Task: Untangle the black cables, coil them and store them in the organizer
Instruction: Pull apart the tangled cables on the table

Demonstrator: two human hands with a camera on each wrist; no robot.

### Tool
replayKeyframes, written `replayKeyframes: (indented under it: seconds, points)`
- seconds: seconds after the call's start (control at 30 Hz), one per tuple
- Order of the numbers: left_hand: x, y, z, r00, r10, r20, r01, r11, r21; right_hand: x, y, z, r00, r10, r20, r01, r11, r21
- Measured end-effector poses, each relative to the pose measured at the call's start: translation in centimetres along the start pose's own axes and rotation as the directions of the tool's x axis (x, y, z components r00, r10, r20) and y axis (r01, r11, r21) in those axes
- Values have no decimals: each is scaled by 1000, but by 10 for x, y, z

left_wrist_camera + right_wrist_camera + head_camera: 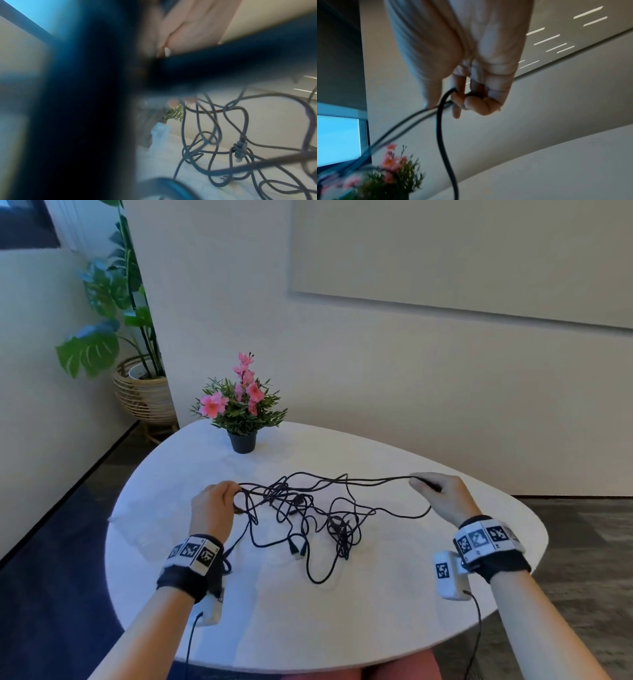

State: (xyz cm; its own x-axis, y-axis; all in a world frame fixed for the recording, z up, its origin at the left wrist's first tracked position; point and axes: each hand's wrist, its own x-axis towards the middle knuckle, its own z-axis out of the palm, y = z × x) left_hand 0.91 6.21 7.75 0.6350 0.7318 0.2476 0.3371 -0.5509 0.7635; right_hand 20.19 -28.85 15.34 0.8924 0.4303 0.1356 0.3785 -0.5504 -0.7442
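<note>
Hands [212, 508] [442, 496] both grip black cables [301, 508]; only the right wrist view shows curled fingers [458, 97], the left seemingly alike.

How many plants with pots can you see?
2. A small pink flower plant stands on the white table; a tall leafy plant stands in a basket on the floor.

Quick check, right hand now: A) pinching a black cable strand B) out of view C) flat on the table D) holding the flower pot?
A: the right hand pinches a strand of the black cables, held up and away from the tangle; the right wrist view shows fingers curled round it.
</note>
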Motion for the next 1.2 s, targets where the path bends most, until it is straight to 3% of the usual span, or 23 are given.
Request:
replayKeyframes:
  seconds: [0.1,0.23,0.27,0.33,0.43,0.53,0.63,0.7,0.8,0.97,1.03,1.1,1.17,1.2]
  points:
    - [0,-8,-1,999,16,-37,-12,996,86,2,-6,-10,999,-32,12,32,999,-15]
    - [-12,7,0,987,-132,89,109,968,228,7,-24,-19,974,-198,-109,154,933,-324]
    - [-18,19,2,990,-86,109,59,972,229,6,-34,-18,960,-256,-115,207,922,-326]
    - [-32,49,8,979,131,153,-150,982,119,0,-57,-11,912,-386,-137,346,905,-247]
    - [-60,100,20,878,418,234,-404,908,-106,-15,-93,0,831,-532,-160,524,847,-92]
    - [-79,122,34,839,497,222,-472,867,-157,-27,-112,2,770,-612,-182,618,786,-28]
    - [-78,109,40,853,484,195,-468,875,-124,-33,-113,-11,688,-652,-319,660,744,-98]
    - [-70,92,37,878,421,229,-424,905,-39,-35,-103,-32,650,-600,-467,632,768,-106]
    - [-56,70,22,850,448,278,-497,857,138,-32,-77,-78,597,-465,-653,544,834,-96]
    - [-38,63,2,757,621,204,-643,650,405,-39,-42,-116,581,-365,-727,402,906,-133]
    - [-33,75,3,757,633,161,-639,668,381,-42,-33,-118,572,-309,-760,296,942,-160]
    - [-33,86,6,781,613,122,-623,747,233,-44,-33,-119,622,-195,-758,128,981,-148]
    - [-41,99,10,804,590,78,-594,803,47,-48,-38,-114,742,-101,-663,-50,977,-205]
    - [-47,105,13,808,587,61,-586,810,-29,-48,-41,-106,799,-108,-592,-70,960,-270]
